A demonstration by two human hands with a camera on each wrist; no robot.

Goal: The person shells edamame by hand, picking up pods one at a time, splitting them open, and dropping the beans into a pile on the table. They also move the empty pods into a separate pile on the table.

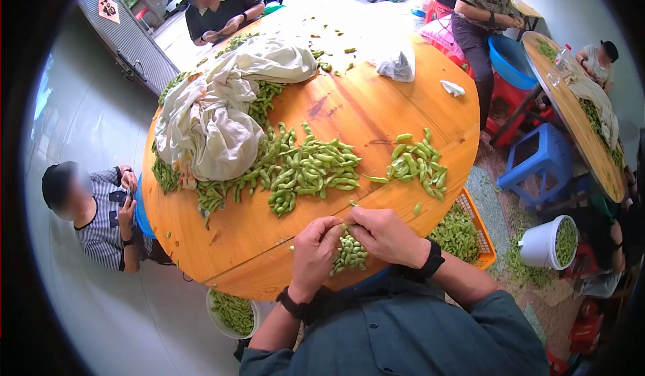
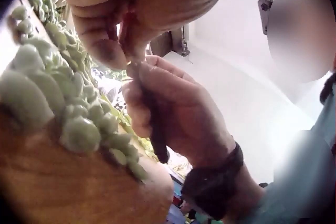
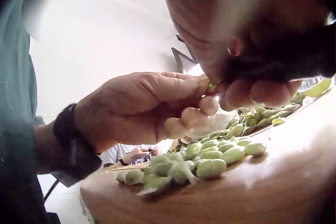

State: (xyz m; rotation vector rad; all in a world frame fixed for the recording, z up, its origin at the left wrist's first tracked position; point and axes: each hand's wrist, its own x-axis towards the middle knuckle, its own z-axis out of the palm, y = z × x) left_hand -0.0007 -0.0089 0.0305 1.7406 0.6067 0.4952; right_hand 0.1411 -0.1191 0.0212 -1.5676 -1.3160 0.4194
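My left hand [image 1: 314, 249] and right hand [image 1: 393, 236] meet over the near edge of a round wooden table, fingertips together. Between them they pinch a small green soybean pod [image 3: 211, 87], mostly hidden by the fingers. A dark slim thing [image 2: 156, 124] lies along the fingers of my right hand in the left wrist view; its kind is unclear. Just under the hands sits a heap of shelled green beans [image 1: 351, 255]. Beyond them is a large pile of soybean pods [image 1: 312, 168], and a smaller group of pods [image 1: 420, 164] lies to the right.
A pale cloth [image 1: 211, 117] covers more pods on the left of the table [image 1: 235, 255]. An orange crate [image 1: 485, 241] of pods stands below right, a white tub [image 1: 211, 312] below left. Two people sit round the far and left edges; others are at a second table [image 1: 547, 73].
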